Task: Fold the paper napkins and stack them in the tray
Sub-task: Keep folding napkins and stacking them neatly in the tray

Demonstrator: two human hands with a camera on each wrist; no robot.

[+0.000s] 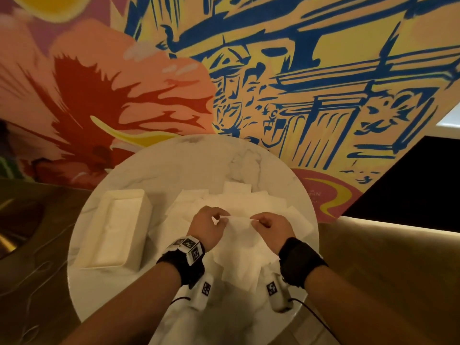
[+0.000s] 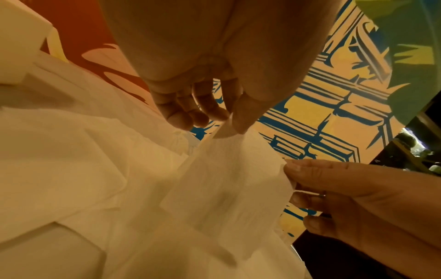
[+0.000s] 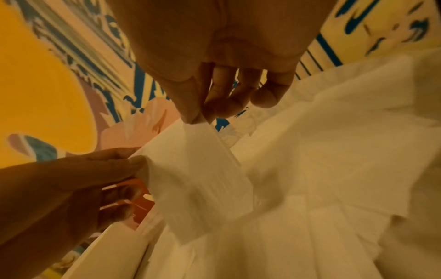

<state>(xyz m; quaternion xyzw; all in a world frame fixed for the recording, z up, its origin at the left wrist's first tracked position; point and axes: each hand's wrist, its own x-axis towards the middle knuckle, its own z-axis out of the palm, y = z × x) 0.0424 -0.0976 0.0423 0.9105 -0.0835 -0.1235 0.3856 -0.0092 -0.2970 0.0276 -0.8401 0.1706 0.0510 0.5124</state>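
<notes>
On the left of the round surface (image 1: 251, 158) I see the white tray (image 1: 117, 227). Just right of it, my left hand (image 1: 207, 226) pinches one corner of a napkin (image 1: 240, 220), lifted above the loose napkin pile (image 1: 249, 200); my right hand (image 1: 270, 224) pinches the opposite corner.

Left of left hand (image 1: 207, 226): tray (image 1: 117, 227) blocks low sideways passage. Beyond both hands: loose napkins (image 1: 251, 202), then bare table (image 1: 189, 165), open to the mural wall (image 1: 298, 70).
</notes>
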